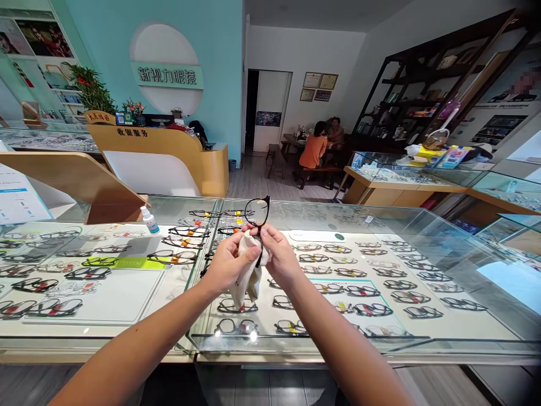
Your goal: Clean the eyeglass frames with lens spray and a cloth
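Observation:
Black-framed glasses (257,212) are held up over the glass display case (296,217), one round lens showing above the fingers. My left hand (230,259) is closed round a cream cloth (245,276), which hangs below the fingers and covers part of the frame. My right hand (281,254) pinches the glasses from the other side, touching the cloth's edge. The second lens is hidden behind the cloth and fingers. Rows of spectacles (367,309) lie inside the case beneath both hands.
A small spray bottle (150,220) stands on the glass at the left, near a tilted wooden-framed mirror (84,180). Beyond the case are a curved counter (211,169), a bench, and two people (313,148) seated at a table. Another display case (372,192) stands at the right.

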The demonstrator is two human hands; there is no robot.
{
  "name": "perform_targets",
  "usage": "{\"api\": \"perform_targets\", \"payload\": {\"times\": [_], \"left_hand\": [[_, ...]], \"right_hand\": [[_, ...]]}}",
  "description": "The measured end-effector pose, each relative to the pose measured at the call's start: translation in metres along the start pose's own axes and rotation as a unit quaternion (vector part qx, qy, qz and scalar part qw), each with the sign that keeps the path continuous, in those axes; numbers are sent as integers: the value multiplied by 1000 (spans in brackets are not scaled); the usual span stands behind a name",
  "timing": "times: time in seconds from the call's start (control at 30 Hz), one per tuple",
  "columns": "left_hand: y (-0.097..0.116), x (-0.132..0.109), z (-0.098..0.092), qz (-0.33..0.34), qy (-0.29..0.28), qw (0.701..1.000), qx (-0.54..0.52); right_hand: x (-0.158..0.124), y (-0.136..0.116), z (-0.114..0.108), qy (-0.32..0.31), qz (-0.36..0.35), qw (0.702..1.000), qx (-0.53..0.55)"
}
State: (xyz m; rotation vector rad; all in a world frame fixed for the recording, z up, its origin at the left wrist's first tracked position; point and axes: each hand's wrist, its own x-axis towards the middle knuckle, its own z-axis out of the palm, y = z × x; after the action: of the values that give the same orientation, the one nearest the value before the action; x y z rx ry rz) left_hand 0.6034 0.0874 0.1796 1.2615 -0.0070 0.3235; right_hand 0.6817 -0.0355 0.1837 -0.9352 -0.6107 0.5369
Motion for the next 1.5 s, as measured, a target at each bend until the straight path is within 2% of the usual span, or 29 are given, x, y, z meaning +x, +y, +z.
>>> {"api": "perform_targets", "payload": {"times": [0.13,0.27,0.43,0.5,0.63,0.7,0.93,1.13,1.2,1.3,1.4,1.5], "left_hand": [[-1,-1,1,-11,7,1000,-10],[-4,-3,0,-22,18,1000,-7],[0,-1,-1,73,66,994,55],[4,1,-4,78,44,992,92],[10,5,-14,-7,-79,992,100],[11,6,-16,-26,-98,990,101],[8,2,-11,40,0,995,88],[5,-1,-8,87,52,987,121],[8,0,-7,104,54,983,141],[11,2,-8,103,26,984,143],[12,5,-12,53,-20,991,125],[14,10,-21,23,-7,994,107]], "right_hand": [[-1,2,1,-13,0,1000,-3],[-1,5,1,-34,-33,998,-41],[-1,6,-2,-41,-38,997,-60],[0,4,-4,-28,-15,998,-46],[4,-1,-9,-6,24,1000,-2],[5,-2,-10,3,29,1000,12],[1,5,-2,-12,43,998,34],[-2,7,0,-26,33,999,-3],[-1,7,-2,-15,37,999,-4],[-1,3,-4,-13,32,999,1],[-2,-5,-7,-33,23,999,18],[1,-14,-16,-34,-10,997,63]]}}
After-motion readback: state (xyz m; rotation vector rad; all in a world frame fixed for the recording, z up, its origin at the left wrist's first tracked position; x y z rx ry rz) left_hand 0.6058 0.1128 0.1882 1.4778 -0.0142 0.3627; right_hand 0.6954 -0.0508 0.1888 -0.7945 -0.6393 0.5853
